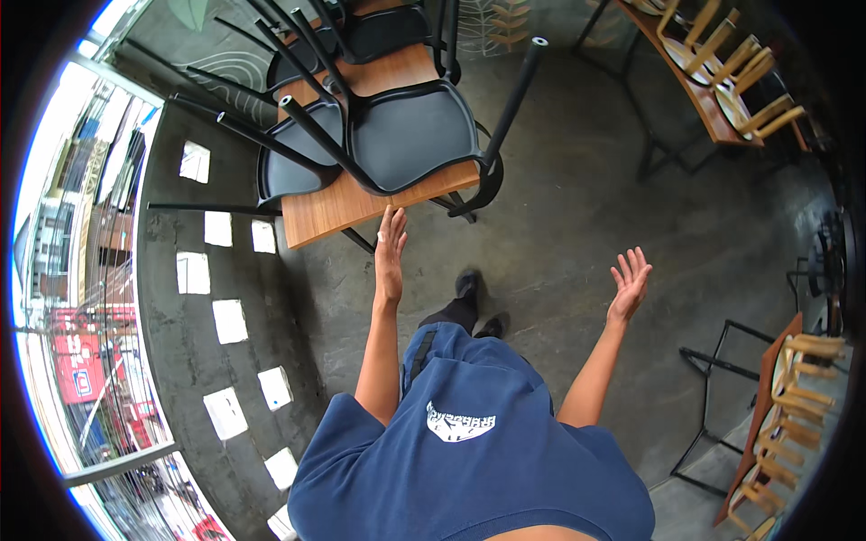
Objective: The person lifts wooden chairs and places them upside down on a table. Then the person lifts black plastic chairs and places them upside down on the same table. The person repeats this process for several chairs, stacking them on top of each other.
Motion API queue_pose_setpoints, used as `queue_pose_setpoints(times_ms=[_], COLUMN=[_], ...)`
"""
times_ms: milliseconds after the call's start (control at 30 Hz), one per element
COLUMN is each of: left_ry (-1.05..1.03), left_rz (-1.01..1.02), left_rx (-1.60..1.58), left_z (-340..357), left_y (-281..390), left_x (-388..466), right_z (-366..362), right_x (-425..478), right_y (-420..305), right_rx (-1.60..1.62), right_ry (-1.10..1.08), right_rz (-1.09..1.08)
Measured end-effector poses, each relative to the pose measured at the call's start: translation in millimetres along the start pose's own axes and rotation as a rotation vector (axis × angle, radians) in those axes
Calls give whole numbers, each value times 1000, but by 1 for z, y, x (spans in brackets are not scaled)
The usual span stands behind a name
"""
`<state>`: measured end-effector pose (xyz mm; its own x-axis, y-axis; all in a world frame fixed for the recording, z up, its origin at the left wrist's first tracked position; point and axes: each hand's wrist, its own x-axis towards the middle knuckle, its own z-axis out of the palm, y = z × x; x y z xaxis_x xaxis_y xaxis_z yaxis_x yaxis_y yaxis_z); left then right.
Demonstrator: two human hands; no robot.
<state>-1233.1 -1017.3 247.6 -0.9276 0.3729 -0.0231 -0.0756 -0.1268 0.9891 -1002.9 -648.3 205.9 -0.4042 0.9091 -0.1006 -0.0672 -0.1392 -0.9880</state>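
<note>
My left hand [390, 253] is raised with its fingers extended, nearest the front edge of a wooden table [325, 214]; whether it touches that edge I cannot tell. Over the grey floor to the right, my right hand [630, 285] is held out, palm partly up, with nothing in it. Black plastic chairs lie upside down on the table; the nearest black chair [413, 135] has its seat underside up and its metal legs pointing upward.
At the upper right, a second wooden table [727, 128] bears upturned stools with wooden legs. Another table [763, 399] at the lower right holds more. On the left are a concrete wall [193, 358] with square openings and a large window [88, 270].
</note>
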Motion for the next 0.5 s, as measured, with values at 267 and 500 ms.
queue_pose_setpoints(times_ms=[267, 500], left_ry=[119, 123], left_rz=[83, 66], left_rx=[6, 14], left_z=[2, 37], left_y=[-8, -18], left_x=[56, 129], right_z=[104, 146], right_x=[75, 140], right_y=[12, -1], right_rx=[-22, -134], right_ry=[-254, -354], right_rz=[14, 10])
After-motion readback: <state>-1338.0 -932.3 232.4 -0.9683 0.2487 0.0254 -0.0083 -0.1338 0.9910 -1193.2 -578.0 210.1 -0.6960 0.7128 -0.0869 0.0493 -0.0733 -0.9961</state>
